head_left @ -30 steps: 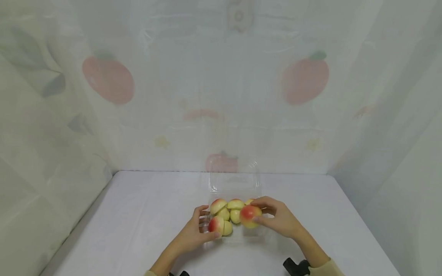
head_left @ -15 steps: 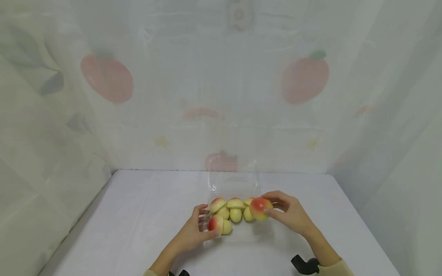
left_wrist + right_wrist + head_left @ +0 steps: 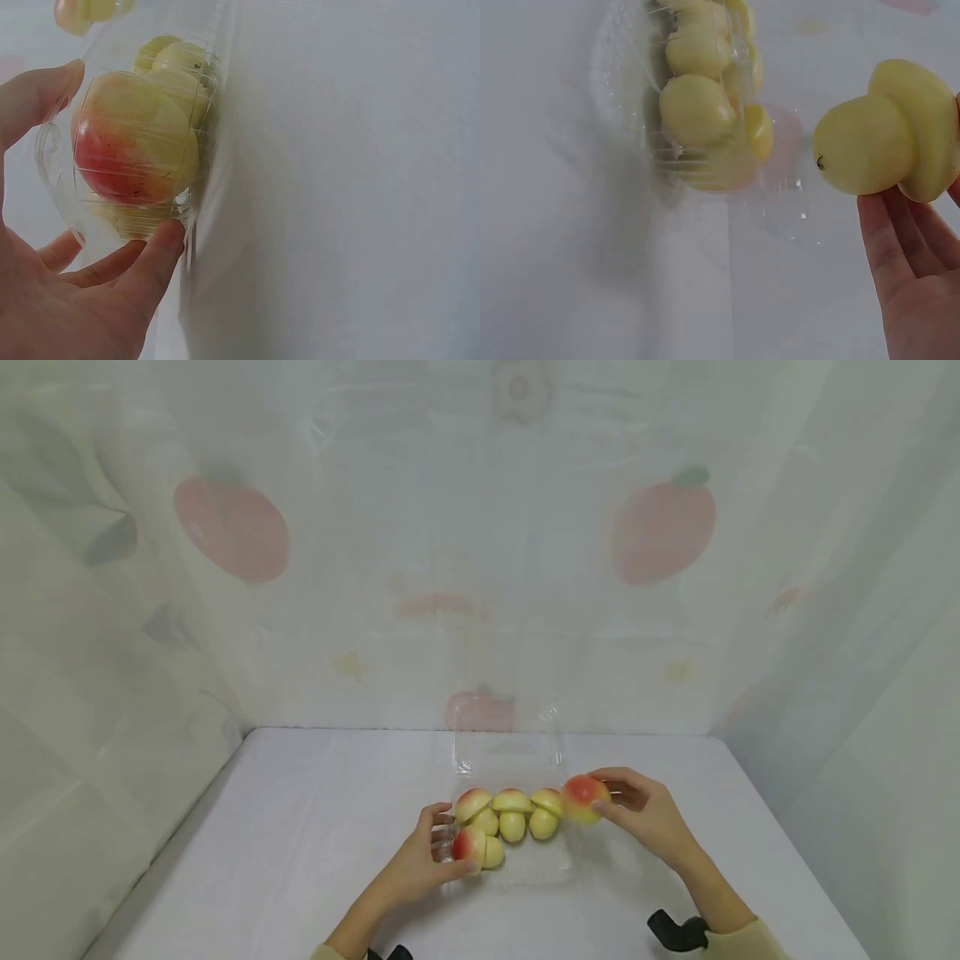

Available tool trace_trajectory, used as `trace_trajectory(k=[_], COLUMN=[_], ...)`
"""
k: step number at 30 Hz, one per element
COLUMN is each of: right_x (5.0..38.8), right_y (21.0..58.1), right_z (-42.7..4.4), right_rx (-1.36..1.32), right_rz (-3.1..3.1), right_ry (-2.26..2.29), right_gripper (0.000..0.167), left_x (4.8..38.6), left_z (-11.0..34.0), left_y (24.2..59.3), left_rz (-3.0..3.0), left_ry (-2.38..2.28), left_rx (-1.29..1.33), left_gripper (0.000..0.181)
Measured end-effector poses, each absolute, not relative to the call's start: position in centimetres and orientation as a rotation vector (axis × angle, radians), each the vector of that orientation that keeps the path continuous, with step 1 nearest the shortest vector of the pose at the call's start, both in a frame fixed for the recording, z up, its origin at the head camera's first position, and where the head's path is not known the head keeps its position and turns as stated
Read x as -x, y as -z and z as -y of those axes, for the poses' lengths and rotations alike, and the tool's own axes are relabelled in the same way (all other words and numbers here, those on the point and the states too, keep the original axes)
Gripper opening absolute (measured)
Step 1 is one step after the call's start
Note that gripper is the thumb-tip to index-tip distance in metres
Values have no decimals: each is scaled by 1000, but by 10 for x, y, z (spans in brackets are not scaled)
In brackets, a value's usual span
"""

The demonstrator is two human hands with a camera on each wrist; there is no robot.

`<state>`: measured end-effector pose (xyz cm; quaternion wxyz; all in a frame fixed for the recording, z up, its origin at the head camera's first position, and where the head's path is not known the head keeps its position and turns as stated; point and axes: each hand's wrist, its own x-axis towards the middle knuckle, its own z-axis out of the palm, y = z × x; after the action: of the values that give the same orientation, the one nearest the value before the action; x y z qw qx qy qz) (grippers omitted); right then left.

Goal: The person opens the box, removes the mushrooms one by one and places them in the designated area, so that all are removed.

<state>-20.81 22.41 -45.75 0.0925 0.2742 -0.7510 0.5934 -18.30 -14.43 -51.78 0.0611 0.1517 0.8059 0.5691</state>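
A clear plastic box [image 3: 532,864] with its lid raised at the back holds several yellow, red-topped mushroom-shaped pieces [image 3: 512,814]. Three stand in a row along the back; another [image 3: 468,847] lies sideways at the front left. My left hand [image 3: 415,867] grips the box's left side, thumb at the front edge, as the left wrist view [image 3: 90,277] also shows. Off the box's right side, my right hand [image 3: 651,821] pinches one more mushroom piece [image 3: 585,799] above the table. In the right wrist view its rounded yellow stem [image 3: 862,146] points toward the box.
The box's transparent lid [image 3: 508,752] leans up toward a pale curtain [image 3: 480,527] printed with fruit. A white table [image 3: 315,802] lies under everything. Black wrist mounts [image 3: 678,932] show near both wrists at the bottom.
My right hand has moved right and slightly back with the mushroom piece, from over the box to beyond its right side, uncovering the back-right piece. My left hand has stayed on the box.
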Motion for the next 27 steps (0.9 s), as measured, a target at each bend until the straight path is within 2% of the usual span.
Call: trace_trajectory(k=[13,27], right_x=[217,233], right_y=[474,495], right_z=[-240,-248], right_rx=[-512,-257], right_rz=[2302,2430], right_ry=[-1765,-1797], right_gripper=[36,45], left_x=[185,185], left_z=[146,147], left_y=[523,521], left_rz=[-2456,-2462], left_ry=[-1676,-1659], left_rx=[-445,-445], left_gripper=[92,93])
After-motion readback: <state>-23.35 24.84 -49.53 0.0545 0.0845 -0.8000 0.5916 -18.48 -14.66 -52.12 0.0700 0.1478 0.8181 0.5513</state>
